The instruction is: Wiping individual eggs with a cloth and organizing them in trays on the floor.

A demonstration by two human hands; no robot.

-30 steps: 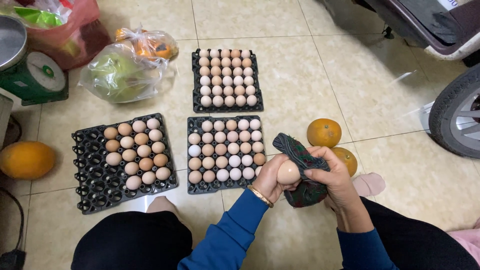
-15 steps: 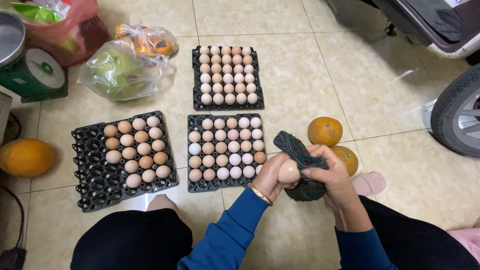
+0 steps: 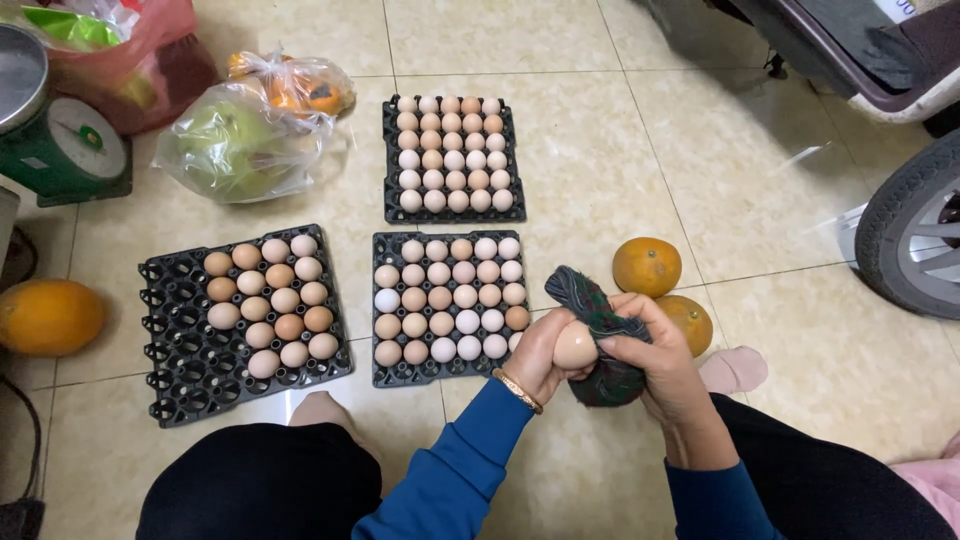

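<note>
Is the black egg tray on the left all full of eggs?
No, only partly full. The left egg tray has brown eggs in its upper right part, while the cups along its left side and bottom are empty.

The floor [image 3: 600, 150] is laid with glossy beige tiles with faint marbling, split by thin dark grout lines, and soft even light gives a mild sheen. At the upper right stands a scooter body [image 3: 850, 50], its black tyre [image 3: 905, 240] resting on the tiles. A green kitchen scale [image 3: 60, 140] sits at the upper left.
</note>
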